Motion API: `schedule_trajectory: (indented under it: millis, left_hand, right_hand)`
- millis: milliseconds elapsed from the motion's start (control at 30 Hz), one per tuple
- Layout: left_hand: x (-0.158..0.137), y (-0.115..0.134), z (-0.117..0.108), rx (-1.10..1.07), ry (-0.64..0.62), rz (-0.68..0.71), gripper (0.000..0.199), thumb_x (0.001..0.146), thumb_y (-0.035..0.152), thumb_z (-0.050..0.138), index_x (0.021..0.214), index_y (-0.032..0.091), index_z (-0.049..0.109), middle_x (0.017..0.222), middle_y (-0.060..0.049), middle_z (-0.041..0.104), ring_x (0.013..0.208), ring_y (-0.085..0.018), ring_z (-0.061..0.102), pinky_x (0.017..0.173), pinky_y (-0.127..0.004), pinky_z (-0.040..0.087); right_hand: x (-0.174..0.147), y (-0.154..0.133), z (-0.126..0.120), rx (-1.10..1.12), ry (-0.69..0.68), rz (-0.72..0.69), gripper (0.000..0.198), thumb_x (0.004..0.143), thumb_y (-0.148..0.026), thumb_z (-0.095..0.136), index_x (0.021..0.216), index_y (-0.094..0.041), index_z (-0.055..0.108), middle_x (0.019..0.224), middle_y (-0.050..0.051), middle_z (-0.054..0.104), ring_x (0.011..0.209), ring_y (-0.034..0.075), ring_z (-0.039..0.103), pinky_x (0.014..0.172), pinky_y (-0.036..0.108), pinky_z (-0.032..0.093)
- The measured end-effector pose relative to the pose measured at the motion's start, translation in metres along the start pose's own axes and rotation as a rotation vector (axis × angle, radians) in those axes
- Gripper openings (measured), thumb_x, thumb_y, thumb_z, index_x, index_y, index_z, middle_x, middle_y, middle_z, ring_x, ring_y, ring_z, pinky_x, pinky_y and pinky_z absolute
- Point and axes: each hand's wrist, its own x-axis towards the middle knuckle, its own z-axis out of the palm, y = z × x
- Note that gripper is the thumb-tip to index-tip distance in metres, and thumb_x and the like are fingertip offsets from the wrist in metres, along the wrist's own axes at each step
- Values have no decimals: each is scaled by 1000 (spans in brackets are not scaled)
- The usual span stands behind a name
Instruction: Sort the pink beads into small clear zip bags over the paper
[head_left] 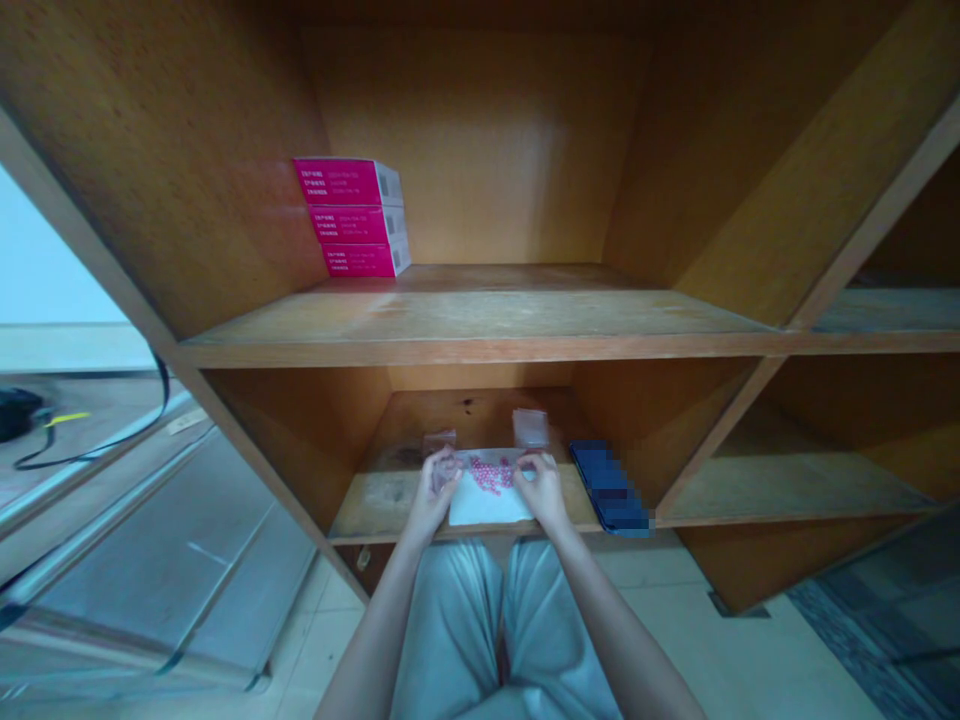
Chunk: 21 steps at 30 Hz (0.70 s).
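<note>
A white sheet of paper (487,510) lies on the lower shelf with a loose pile of small pink-red bead-like pieces (491,475) on it. At the paper's left edge, my left hand (433,490) has its fingers closed around a small clear plastic bag (445,474). My right hand (541,488) is over the paper's right side, thumb and forefinger pinched together beside the pile. Whatever sits between those fingertips is too small to make out. Behind the hands lie another clear bag (439,440) on the left and a whitish clear packet (531,427) on the right.
A dark blue phone-like slab (607,485), partly pixelated, lies right of the paper. Above, the shelf edge (480,350) overhangs the work area; several stacked pink boxes (352,225) stand on that shelf. A glass-panelled frame (172,560) is at the left.
</note>
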Motion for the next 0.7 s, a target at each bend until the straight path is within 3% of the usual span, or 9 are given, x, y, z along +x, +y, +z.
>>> schedule_trajectory:
  millis: [167,267,400,533,700]
  left_hand:
    - [0,-3,-1,52,-59,8,46,67,22,67,109,21,47,97,-5,58,95,-18,53,92,-33,33]
    - [0,1,0,33,-91,-16,47,65,21,68,107,21,48,97,-5,58,95,-19,53,93,-35,33]
    - [-1,6,3,32,-107,18,45,62,18,70,102,22,51,104,-5,55,101,-20,50,95,-34,31]
    - [-2,8,5,55,-91,33,44,60,17,70,100,22,52,105,-5,54,103,-21,48,94,-33,31]
    - [-4,12,5,62,-120,28,47,59,16,71,102,23,53,105,-5,54,104,-21,48,94,-33,31]
  right_hand:
    - [14,-32,-2,235,74,-42,7,72,-20,52,72,-18,59,81,5,59,82,17,53,76,29,41]
    - [24,-58,5,322,41,-63,7,72,-20,51,73,-18,59,81,4,59,82,16,55,76,28,42]
    - [29,-79,18,333,-98,-82,7,71,-20,55,69,-18,62,83,4,61,84,16,56,78,28,43]
    - [28,-80,25,278,-306,-112,15,76,-20,53,70,-19,66,84,5,65,87,16,57,78,28,43]
    - [29,-74,24,242,-383,-141,17,76,-18,54,84,-20,68,87,5,67,89,17,58,82,30,43]
